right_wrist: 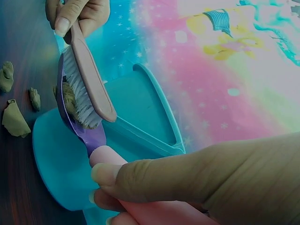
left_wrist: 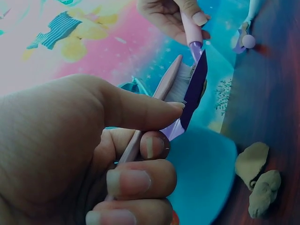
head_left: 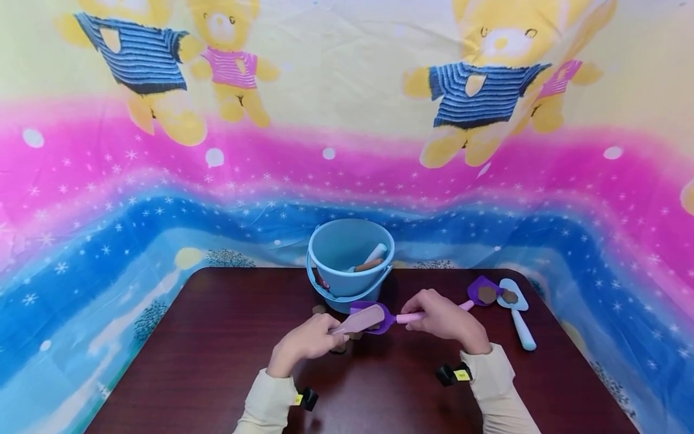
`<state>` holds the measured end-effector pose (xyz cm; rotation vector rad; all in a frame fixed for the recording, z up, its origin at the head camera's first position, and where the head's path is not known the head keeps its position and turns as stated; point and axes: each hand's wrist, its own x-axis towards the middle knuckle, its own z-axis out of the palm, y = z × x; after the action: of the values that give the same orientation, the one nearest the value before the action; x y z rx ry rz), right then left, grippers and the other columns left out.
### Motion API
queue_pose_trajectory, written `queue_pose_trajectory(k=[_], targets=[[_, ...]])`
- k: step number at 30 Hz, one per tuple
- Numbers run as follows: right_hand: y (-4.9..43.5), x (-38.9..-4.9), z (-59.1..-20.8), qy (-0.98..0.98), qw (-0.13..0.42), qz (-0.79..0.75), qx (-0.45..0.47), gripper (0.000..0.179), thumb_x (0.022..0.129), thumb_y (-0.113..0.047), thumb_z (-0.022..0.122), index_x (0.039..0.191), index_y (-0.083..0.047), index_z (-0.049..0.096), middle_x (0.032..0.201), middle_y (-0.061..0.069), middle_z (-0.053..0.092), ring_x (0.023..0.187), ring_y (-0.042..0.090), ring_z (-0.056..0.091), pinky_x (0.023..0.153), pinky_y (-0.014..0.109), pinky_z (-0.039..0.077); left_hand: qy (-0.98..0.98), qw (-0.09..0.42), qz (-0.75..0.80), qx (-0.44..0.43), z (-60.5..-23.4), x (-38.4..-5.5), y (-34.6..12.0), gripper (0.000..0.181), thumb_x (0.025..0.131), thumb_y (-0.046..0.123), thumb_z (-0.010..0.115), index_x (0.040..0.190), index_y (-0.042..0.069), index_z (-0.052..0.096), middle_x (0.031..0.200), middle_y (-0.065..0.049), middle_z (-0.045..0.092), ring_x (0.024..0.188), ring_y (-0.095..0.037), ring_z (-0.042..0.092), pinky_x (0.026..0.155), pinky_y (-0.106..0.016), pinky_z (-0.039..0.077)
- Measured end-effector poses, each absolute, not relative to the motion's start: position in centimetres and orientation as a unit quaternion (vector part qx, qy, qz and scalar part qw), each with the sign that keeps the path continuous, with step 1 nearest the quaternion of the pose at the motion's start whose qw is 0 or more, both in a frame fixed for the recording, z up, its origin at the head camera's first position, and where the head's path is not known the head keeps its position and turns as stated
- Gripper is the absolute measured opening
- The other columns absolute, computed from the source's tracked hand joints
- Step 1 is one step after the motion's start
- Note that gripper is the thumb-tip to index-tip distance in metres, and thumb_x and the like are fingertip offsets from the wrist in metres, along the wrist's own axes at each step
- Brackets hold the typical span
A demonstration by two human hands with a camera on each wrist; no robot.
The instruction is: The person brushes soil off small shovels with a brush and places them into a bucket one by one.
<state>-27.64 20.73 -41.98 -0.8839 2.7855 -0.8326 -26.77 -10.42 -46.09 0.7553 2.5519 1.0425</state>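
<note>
My left hand [head_left: 309, 339] grips the handle of a pink brush [right_wrist: 91, 77] with white bristles. In my right hand [head_left: 441, 316] is the pink handle of a purple toy shovel [right_wrist: 65, 110], its blade pointing left. The bristles lie against the shovel's blade, over a brown clay-like lump [right_wrist: 69, 101] in it. In the left wrist view, my left thumb touches or nearly touches the blade's edge; I cannot tell which. Just behind both tools stands a light blue bucket [head_left: 352, 286]. Several brown lumps [left_wrist: 252, 161] lie on the table in front of the bucket.
On the right of the dark wooden table [head_left: 217, 361] lie another purple shovel [head_left: 477, 290] and a light blue shovel [head_left: 522, 328], with brown lumps on their blades. A white-handled item [head_left: 376, 253] and a brown piece [head_left: 368, 264] are inside the bucket. A printed cloth [head_left: 347, 163] hangs behind.
</note>
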Motion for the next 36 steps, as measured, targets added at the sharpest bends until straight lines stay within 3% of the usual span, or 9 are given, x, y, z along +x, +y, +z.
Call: queue_pose_trajectory(k=[14, 21, 36], targets=[[21.0, -27.4, -41.7, 0.914, 0.053, -0.278, -0.289, 0.012, 0.085, -0.010, 0.082, 0.098, -0.011, 0.080, 0.082, -0.007, 0.073, 0.068, 0.007, 0.061, 0.066, 0.025, 0.054, 0.891, 0.132, 0.357, 0.248, -45.9, -27.1, -12.1, 0.026, 0.095, 0.022, 0.065, 0.080, 0.003, 0.073, 0.063, 0.002, 0.049, 0.055, -0.012, 0.042, 0.049, -0.027, 0.035], [21.1, -27.5, -41.8, 0.915, 0.054, -0.275, -0.291, 0.012, 0.085, -0.011, 0.082, 0.097, -0.011, 0.080, 0.083, -0.008, 0.073, 0.070, 0.006, 0.061, 0.067, 0.025, 0.054, 0.896, 0.127, 0.354, 0.236, -45.8, -27.1, -12.7, 0.029, 0.094, 0.021, 0.064, 0.067, 0.013, 0.064, 0.061, 0.004, 0.046, 0.055, -0.010, 0.040, 0.050, -0.026, 0.033], [21.3, -27.4, -41.7, 0.923, 0.053, -0.271, -0.269, 0.013, 0.084, -0.009, 0.082, 0.096, -0.011, 0.080, 0.081, -0.006, 0.073, 0.069, 0.010, 0.061, 0.066, 0.026, 0.053, 0.906, 0.106, 0.351, 0.211, -45.2, -26.9, -14.6, 0.027, 0.091, 0.018, 0.067, 0.066, 0.011, 0.061, 0.056, 0.005, 0.040, 0.052, -0.010, 0.037, 0.050, -0.027, 0.033]])
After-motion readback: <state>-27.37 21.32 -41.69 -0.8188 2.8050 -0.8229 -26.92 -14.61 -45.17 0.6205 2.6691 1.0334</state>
